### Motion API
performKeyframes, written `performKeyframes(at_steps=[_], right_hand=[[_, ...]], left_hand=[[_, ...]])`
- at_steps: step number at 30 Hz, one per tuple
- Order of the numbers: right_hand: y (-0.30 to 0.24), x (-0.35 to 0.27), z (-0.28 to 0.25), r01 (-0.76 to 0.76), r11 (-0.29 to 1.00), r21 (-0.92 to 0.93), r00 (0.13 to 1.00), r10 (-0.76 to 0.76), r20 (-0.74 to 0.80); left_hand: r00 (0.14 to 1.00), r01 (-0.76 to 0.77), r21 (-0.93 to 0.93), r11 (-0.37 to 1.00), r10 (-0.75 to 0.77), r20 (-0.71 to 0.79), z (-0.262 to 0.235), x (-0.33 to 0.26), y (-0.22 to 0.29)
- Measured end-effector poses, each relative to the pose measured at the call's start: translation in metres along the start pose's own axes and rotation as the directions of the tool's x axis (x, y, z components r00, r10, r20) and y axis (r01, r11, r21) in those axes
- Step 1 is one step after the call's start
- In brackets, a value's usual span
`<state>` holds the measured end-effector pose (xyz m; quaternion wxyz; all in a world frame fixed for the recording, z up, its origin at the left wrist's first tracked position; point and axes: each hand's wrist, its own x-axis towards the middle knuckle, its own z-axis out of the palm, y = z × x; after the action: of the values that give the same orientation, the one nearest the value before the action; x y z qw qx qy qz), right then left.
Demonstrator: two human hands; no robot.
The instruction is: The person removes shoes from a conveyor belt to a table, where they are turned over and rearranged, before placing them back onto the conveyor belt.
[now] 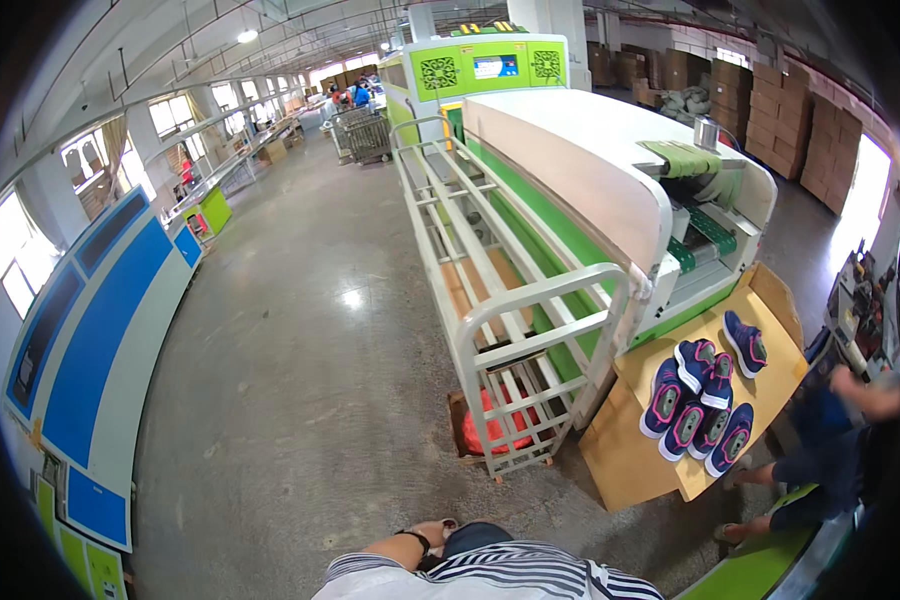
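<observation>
Fingers of your left hand [434, 531] are showing too small to tell whether they are spread or pinching; your right hand is lying out of view. Ahead, a metal rack [542, 339] is standing beside a green-and-white machine [580, 150]. Right of the rack, navy shoes [718, 385] are sitting on cardboard [630, 450], well apart from your hand, near another person [825, 455].

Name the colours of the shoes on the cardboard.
The shoes are mainly navy, pink and white, clearest in head view.
</observation>
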<state>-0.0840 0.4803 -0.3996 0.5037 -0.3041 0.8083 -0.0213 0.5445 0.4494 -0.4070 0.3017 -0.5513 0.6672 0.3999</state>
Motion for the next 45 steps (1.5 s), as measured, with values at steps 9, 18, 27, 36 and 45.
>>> performKeyframes(at_steps=[9, 18, 27, 36, 45], right_hand=[[-0.129, -0.069, 0.086, 0.01, 0.989, -0.15, 1.0, -0.01, -0.003], [-0.257, -0.1, 0.232, 0.467, 0.884, -0.002, 0.87, -0.459, 0.178], [-0.2, -0.055, 0.288, 0.411, 0.909, -0.068, 0.866, -0.366, 0.341], [-0.212, -0.062, 0.279, 0.419, 0.879, -0.227, 0.885, -0.339, 0.319], [-0.286, -0.218, 0.296, 0.322, 0.918, -0.232, 0.935, -0.27, 0.23]], left_hand=[[0.922, -0.285, -0.48, 0.829, 0.1, -0.375, -0.061, -0.08, -0.045], [0.77, 0.346, -0.655, 0.672, -0.602, -0.211, 0.091, -0.145, -0.284], [0.914, 0.343, -0.455, 0.822, -0.403, -0.04, 0.126, -0.156, -0.351], [0.89, -0.137, -0.709, 0.692, -0.227, -0.394, 0.041, -0.134, -0.295], [0.935, 0.108, -0.499, 0.86, -0.258, -0.243, 0.114, -0.092, -0.329]])
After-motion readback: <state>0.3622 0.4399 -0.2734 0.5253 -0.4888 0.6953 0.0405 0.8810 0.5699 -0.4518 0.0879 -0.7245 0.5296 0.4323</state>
